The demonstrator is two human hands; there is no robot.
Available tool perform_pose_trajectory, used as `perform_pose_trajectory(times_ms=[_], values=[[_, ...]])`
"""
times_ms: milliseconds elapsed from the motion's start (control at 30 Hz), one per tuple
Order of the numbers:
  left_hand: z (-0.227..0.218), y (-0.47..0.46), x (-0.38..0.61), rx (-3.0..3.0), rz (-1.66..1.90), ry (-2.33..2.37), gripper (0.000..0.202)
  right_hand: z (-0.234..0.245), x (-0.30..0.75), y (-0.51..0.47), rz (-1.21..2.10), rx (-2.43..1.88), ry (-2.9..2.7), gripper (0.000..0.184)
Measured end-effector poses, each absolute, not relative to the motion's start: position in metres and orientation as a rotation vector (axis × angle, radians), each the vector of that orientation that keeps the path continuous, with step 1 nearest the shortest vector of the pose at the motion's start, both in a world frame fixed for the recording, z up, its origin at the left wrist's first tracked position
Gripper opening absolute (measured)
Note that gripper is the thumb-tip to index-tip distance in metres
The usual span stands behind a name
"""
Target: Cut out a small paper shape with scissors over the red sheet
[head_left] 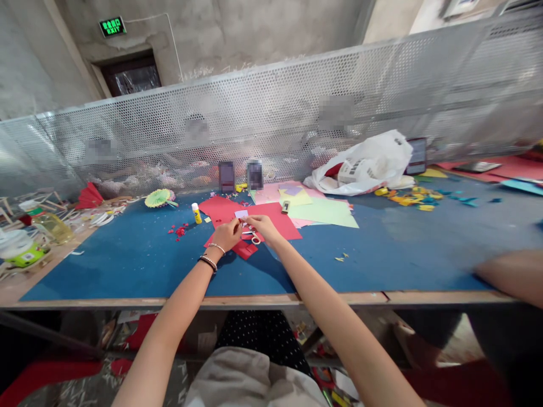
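Note:
My left hand (227, 234) and my right hand (262, 227) meet above red paper sheets (292, 226) in the middle of the table. Both hands are closed, thumbs and fingertips pinched together, almost touching. What lies between them is too small to make out; a reddish bit shows there. Just beyond the fingertips is a small lilac paper piece (241, 214). Scissors with a white handle (255, 238) lie under my right hand, their blades mostly hidden. A folded red paper piece (245, 250) sits nearer me. Left of my hands stands a yellow glue stick (196, 213) with a white cap.
Red scraps (181, 230) lie on the blue tabletop (136, 260). Behind are a green and yellow paper fan (159, 198), two phones propped against the mesh panel (280, 96), pale green paper (324, 211) and a white plastic bag (365, 164). Another person's arm (513, 274) rests at right.

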State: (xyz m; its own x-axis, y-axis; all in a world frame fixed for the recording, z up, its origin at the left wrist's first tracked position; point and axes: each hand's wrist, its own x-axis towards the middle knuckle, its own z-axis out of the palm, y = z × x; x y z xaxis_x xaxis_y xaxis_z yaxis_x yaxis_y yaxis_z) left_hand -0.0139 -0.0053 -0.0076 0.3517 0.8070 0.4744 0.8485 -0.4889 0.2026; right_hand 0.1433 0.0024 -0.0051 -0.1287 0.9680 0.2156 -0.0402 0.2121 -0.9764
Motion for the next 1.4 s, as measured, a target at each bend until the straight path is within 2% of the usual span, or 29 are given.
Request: perform_pose_trajectory(times_ms=[200, 1167, 1400], values=[[-0.0087, -0.0042, -0.0137, -2.473, -0.778, -1.574, 0.025, -0.0074, 0.1437, 0.0043, 1.128, -0.977, -1.412, 0.042], [-0.0104, -0.0036, -0.0133, -2.463, -0.785, -1.561, 0.023, -0.0098, 0.1435, 0.0060, 1.089, -0.957, -1.438, 0.042], [-0.0094, -0.0046, -0.0140, -2.470, -0.798, -1.562, 0.024, -0.0114, 0.1439, 0.0069, 1.093, -0.945, -1.442, 0.037]])
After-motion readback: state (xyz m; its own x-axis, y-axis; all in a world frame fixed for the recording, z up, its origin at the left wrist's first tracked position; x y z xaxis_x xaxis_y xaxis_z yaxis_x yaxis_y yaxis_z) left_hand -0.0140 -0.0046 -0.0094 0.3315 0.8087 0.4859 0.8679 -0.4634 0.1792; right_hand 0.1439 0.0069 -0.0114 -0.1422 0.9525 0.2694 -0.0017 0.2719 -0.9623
